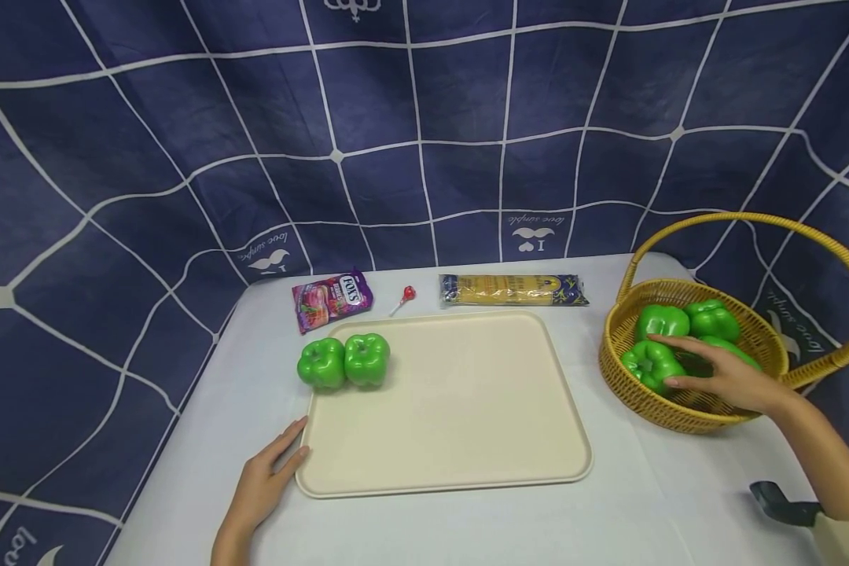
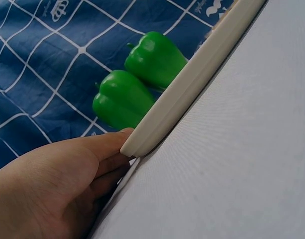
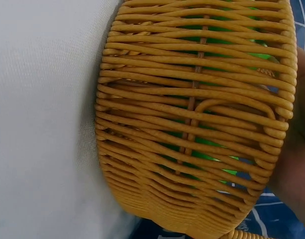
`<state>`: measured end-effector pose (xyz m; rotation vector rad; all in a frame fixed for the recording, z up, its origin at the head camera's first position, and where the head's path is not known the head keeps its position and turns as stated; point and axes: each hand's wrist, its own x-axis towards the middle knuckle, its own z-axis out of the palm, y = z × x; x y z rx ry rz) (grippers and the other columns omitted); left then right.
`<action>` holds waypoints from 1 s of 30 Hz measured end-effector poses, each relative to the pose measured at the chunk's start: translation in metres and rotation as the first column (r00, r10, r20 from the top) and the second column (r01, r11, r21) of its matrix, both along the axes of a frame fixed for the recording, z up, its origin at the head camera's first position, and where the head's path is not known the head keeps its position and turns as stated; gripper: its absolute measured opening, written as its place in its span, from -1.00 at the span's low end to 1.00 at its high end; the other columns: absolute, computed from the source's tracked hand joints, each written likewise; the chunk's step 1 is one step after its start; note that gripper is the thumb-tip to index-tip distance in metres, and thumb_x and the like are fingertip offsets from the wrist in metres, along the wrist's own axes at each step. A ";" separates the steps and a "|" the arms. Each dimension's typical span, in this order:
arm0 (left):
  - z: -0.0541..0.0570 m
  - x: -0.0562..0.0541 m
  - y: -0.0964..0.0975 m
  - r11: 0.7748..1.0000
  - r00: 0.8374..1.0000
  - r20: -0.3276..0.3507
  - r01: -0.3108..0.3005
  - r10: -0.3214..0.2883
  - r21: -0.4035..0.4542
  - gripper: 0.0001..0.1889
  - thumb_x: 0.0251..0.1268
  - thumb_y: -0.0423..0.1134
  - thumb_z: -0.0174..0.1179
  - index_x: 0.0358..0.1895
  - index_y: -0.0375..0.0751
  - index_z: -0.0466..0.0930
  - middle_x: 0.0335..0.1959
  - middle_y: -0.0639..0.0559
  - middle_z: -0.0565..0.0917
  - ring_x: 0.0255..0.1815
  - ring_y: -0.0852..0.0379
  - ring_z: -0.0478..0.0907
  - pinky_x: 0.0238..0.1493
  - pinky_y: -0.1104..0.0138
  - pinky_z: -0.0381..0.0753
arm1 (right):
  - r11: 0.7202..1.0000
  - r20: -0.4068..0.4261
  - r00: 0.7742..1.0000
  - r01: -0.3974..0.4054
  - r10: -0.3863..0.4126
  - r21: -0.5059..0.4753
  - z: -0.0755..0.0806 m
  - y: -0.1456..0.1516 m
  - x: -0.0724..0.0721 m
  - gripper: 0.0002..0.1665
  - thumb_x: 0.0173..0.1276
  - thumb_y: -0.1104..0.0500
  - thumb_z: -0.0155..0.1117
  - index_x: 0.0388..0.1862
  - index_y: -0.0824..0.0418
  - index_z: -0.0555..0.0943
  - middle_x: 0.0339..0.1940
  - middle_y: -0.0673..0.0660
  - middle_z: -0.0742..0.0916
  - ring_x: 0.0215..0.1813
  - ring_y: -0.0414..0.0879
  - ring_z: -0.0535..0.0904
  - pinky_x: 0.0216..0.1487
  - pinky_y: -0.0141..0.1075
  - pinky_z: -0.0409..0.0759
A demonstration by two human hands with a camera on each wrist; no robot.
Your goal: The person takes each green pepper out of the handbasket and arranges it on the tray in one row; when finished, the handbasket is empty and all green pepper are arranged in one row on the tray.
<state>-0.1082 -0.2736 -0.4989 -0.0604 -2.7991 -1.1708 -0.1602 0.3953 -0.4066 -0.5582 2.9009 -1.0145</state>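
Note:
My left hand [image 1: 258, 483] rests at the left edge of a cream tray [image 1: 453, 409], its fingertips touching the rim. In the left wrist view the thumb side of that hand [image 2: 67, 169] meets the tray's corner [image 2: 157, 119]. Two green bell peppers [image 1: 344, 362] sit side by side at the tray's far left corner. Reaching into a wicker basket [image 1: 630, 385], my right hand [image 1: 725, 377] grips a green bell pepper [image 1: 647, 365] between fingers and thumb. Several more peppers [image 1: 711, 320] lie in the basket. The right wrist view mostly shows the basket's woven side [image 3: 192, 114], hiding the fingertips.
Behind the tray lie a purple candy bag [image 1: 332, 300], a red lollipop [image 1: 406, 294] and a yellow noodle packet [image 1: 512, 290]. The basket's tall handle [image 1: 771, 218] arches above it. A dark wrist strap [image 1: 781, 503] sticks out by the right forearm.

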 end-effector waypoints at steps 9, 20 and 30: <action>0.000 0.000 0.001 1.000 1.000 0.008 0.003 -0.003 0.005 -0.49 0.28 0.02 0.11 0.27 -0.01 0.38 0.28 -0.17 0.36 0.30 -0.23 0.23 0.27 -0.13 0.18 | 0.985 -0.163 0.978 0.112 -0.133 -0.132 0.015 -0.009 0.017 -0.17 0.10 0.37 0.38 0.36 0.15 0.29 0.24 -0.33 0.31 0.12 -0.58 0.18 -0.06 -0.83 0.23; 0.001 0.000 -0.001 1.000 1.000 0.024 -0.001 0.001 0.001 -0.48 0.29 0.03 0.10 0.29 -0.01 0.37 0.29 -0.18 0.34 0.30 -0.25 0.22 0.27 -0.14 0.17 | 0.931 -0.266 0.956 0.017 -0.121 -0.364 0.047 -0.067 0.022 -0.07 0.01 0.68 0.22 0.38 0.30 0.20 0.24 0.05 0.38 0.21 -0.30 0.31 0.05 -0.64 0.40; 0.002 0.000 -0.001 1.000 0.999 0.040 0.001 -0.001 0.003 -0.47 0.29 0.06 0.08 0.29 0.00 0.36 0.30 -0.16 0.33 0.31 -0.24 0.21 0.28 -0.13 0.17 | 0.767 -0.199 0.979 -0.104 -0.032 -0.633 0.049 -0.157 -0.004 -0.20 0.21 0.53 0.17 0.41 0.23 0.17 0.34 0.17 0.33 0.29 -0.12 0.28 0.10 -0.47 0.47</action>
